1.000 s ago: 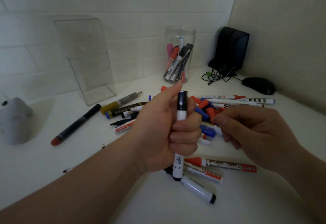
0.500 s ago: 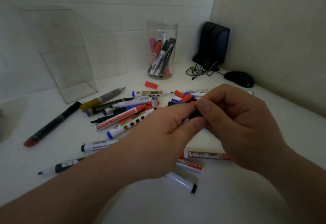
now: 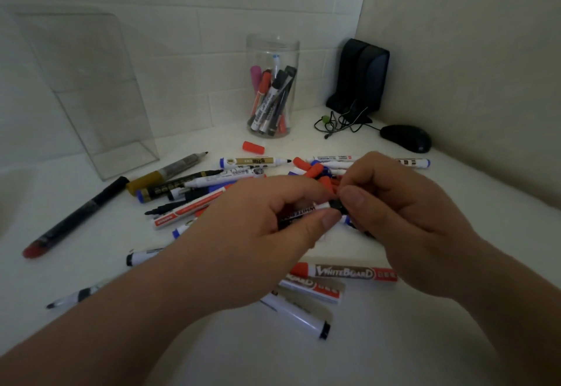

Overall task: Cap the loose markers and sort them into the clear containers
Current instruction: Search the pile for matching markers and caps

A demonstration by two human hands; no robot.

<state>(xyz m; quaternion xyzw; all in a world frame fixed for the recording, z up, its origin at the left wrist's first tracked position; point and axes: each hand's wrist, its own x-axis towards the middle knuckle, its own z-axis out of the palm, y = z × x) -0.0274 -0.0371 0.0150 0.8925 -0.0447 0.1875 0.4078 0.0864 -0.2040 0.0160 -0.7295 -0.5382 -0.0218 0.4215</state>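
My left hand (image 3: 261,233) grips a white whiteboard marker (image 3: 306,212) lying sideways above the pile. My right hand (image 3: 406,212) pinches the black cap (image 3: 337,205) at the marker's right end. Loose markers and caps (image 3: 212,185) are strewn over the white desk, several without caps. A round clear jar (image 3: 272,51) at the back holds several markers upright. A rectangular clear container (image 3: 91,97) stands at the back left with nothing visible in it.
A red loose cap (image 3: 253,147) lies in front of the jar. A long black pen with a red end (image 3: 76,215) lies at the left. A black speaker (image 3: 361,75), tangled cable (image 3: 343,121) and black mouse (image 3: 405,138) fill the back right corner.
A second ago my left hand held the marker upright and my right hand was apart. The marker has turned sideways and my right hand has closed on its cap end.
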